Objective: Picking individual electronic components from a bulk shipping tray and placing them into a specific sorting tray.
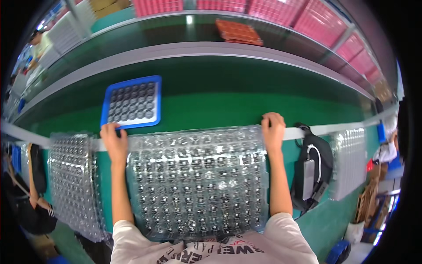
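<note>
A wide clear plastic tray with rows of round pockets, dark shiny parts showing in it, lies in front of me between my forearms. My left hand is at its far left corner, fingers bent but apart from the thumb. The fingertips meet the near edge of a blue tray, which carries rows of dark round parts. By the far right corner of the clear tray is my right hand, its fingers curled together over the bench's front edge. Whether anything is pinched there is hidden.
More clear pocketed trays hang or stand at the left and right. A black bag is beside my right arm. Behind the green bench top runs a shelf with an orange tray; pink trays are above it.
</note>
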{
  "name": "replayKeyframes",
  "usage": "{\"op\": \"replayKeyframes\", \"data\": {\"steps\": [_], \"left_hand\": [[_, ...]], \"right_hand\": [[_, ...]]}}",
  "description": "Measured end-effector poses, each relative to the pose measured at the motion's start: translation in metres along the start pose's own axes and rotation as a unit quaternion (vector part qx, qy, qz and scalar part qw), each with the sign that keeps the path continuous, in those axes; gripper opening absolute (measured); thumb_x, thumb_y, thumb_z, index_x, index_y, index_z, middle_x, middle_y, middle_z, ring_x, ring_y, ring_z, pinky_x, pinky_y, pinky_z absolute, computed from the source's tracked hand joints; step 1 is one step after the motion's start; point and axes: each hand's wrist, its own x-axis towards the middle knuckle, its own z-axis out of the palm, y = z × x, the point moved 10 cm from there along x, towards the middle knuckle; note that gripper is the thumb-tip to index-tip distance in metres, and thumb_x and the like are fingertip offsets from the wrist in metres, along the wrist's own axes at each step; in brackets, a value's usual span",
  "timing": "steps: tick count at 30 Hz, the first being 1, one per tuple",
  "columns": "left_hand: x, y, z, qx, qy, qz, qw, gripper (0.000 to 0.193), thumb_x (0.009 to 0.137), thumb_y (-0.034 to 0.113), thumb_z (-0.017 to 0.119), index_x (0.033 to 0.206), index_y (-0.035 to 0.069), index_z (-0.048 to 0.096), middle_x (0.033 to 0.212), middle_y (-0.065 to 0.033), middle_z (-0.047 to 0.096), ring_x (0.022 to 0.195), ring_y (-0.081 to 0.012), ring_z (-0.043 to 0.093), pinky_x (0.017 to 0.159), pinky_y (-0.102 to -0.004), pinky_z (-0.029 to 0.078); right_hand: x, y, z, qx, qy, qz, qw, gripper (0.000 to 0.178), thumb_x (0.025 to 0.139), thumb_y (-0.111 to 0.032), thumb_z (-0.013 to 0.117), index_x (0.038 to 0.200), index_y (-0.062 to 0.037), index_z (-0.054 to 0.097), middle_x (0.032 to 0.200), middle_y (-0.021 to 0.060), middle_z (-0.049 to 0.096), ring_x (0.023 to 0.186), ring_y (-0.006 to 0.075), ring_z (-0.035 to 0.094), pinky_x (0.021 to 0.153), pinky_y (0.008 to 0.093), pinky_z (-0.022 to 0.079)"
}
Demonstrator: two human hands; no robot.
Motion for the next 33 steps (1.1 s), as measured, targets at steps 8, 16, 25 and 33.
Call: {"op": "replayKeyframes", "data": {"steps": [8,16,25,33], "left_hand": [[0.002,-0.010,-0.011,-0.014,0.009,-0.009,1.000,0.023,0.068,-0.005,0.063,0.088,0.003,0.056,0.091,-0.0137,0.053,0.090,-0.0339,0.052,0.079,-0.0410,0.043],[0.001,-0.007,-0.009,-0.020,0.013,-0.016,1.000,0.023,0.068,-0.004,0.065,0.088,0.003,0.056,0.092,-0.0127,0.053,0.091,-0.0334,0.051,0.080,-0.0406,0.043],[0.001,-0.005,-0.006,-0.023,0.001,-0.013,1.000,0.025,0.069,-0.005,0.065,0.090,0.003,0.055,0.093,-0.0130,0.051,0.090,-0.0331,0.049,0.078,-0.0409,0.042],[0.001,-0.008,-0.007,-0.026,-0.012,-0.034,0.999,0.023,0.070,-0.005,0.063,0.090,0.003,0.055,0.094,-0.0137,0.052,0.093,-0.0339,0.051,0.081,-0.0406,0.042]], "right_hand": [[0.001,-0.016,0.005,-0.014,-0.011,-0.017,1.000,0.009,0.083,-0.004,0.056,0.082,0.0022,0.061,0.091,0.0147,0.063,0.086,0.0317,0.059,0.079,0.0392,0.047],[0.000,-0.005,0.004,-0.017,-0.016,-0.004,1.000,0.009,0.083,-0.005,0.057,0.086,0.0022,0.062,0.093,0.0134,0.064,0.089,0.0302,0.060,0.080,0.0378,0.047],[0.000,-0.004,0.004,-0.025,-0.015,0.000,1.000,0.010,0.083,-0.006,0.057,0.086,0.0017,0.063,0.097,0.0133,0.064,0.091,0.0298,0.059,0.081,0.0374,0.047],[0.002,-0.014,-0.002,-0.020,0.023,-0.008,0.999,0.007,0.079,-0.002,0.057,0.080,0.0028,0.062,0.098,0.0168,0.062,0.092,0.0325,0.057,0.080,0.0404,0.046]]}}
